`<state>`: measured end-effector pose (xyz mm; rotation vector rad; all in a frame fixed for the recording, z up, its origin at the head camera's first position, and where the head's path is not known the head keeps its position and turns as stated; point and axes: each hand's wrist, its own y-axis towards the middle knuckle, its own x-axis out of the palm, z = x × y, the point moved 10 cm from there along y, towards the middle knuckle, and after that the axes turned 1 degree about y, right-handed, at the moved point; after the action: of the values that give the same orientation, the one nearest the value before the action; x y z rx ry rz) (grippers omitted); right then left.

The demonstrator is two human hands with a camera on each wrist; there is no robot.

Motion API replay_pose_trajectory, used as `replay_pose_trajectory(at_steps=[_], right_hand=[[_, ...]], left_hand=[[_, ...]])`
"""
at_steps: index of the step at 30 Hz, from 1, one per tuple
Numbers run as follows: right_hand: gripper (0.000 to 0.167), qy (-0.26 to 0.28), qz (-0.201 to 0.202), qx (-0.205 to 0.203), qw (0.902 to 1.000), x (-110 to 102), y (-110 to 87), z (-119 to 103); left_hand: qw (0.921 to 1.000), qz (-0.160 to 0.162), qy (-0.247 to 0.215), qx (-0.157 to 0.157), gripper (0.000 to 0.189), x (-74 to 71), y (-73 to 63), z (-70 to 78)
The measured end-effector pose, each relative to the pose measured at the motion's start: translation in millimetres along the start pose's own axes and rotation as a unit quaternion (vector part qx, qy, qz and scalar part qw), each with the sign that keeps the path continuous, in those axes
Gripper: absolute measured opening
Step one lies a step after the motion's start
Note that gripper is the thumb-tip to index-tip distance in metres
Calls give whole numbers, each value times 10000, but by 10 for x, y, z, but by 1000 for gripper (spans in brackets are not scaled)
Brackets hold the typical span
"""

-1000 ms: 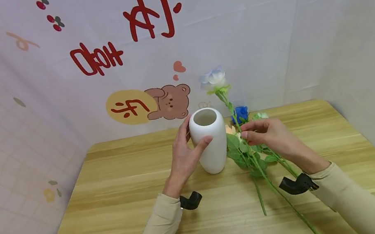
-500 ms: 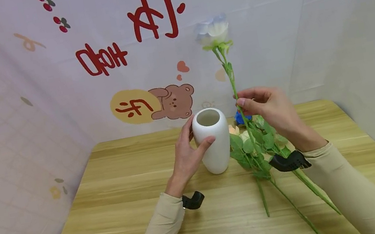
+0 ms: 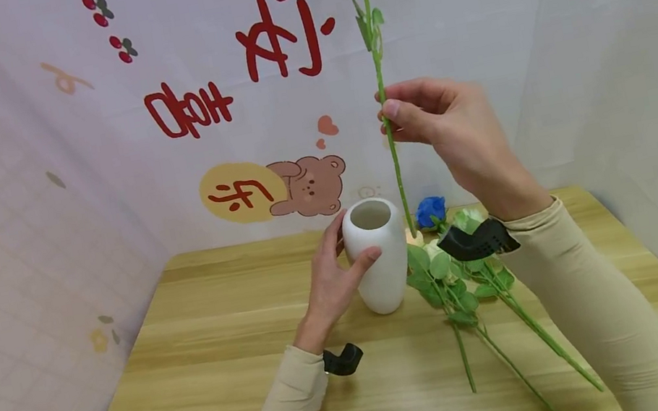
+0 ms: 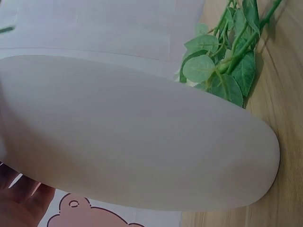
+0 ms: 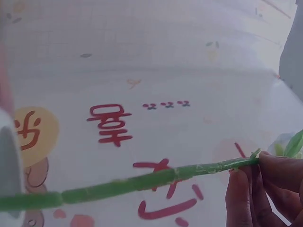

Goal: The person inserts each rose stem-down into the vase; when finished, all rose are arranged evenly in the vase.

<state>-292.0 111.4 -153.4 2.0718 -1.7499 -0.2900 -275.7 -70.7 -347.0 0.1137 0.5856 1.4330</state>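
Note:
A white vase (image 3: 381,270) stands upright on the wooden table, its round mouth facing up. My left hand (image 3: 332,282) grips its left side, thumb across the front and fingers behind. In the left wrist view the vase's smooth wall (image 4: 142,137) fills most of the picture. Above and right of the vase, my right hand (image 3: 454,128) pinches the green stem of a white artificial flower (image 3: 379,68) between thumb and fingers. The flower hangs upright, its head cut off by the top edge. Its lower stem end is beside the vase's right rim, in front of the blossoms behind.
Right of the vase lie several artificial flowers: a blue rose (image 3: 431,211), pale blossoms and green leaves (image 3: 437,274), with long stems (image 3: 539,330) pointing toward the front. A printed white cloth (image 3: 440,9) hangs behind the wooden table (image 3: 214,343).
My right hand has lifted the white flower up off the pile, and its stem end has risen to the vase's rim height. The left hand keeps its hold on the vase.

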Motion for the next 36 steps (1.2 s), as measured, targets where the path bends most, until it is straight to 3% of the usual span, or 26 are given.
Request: replay_pose_trajectory(at_steps=[7,11,17,26,36], right_hand=[[22,308,86,-379,9988,119,119,-211],[19,438,148,-441,9980,142,198,-173],[17,296,204,-181,9992,104,246,151],[25,-506,57,177,9985,50,81,673],[31,-1532,-124,583,9864,43,-128,1100]], left_hand=[[9999,-71,-25,-99,102,32,-4,-11],[9999,-27,32,-137,100,26,3,-22],[10000,8,61,-57,104,32,4,-9],[9999,64,69,-47,102,25,49,19],[9999,124,-18,-83,99,2,-11,-4]])
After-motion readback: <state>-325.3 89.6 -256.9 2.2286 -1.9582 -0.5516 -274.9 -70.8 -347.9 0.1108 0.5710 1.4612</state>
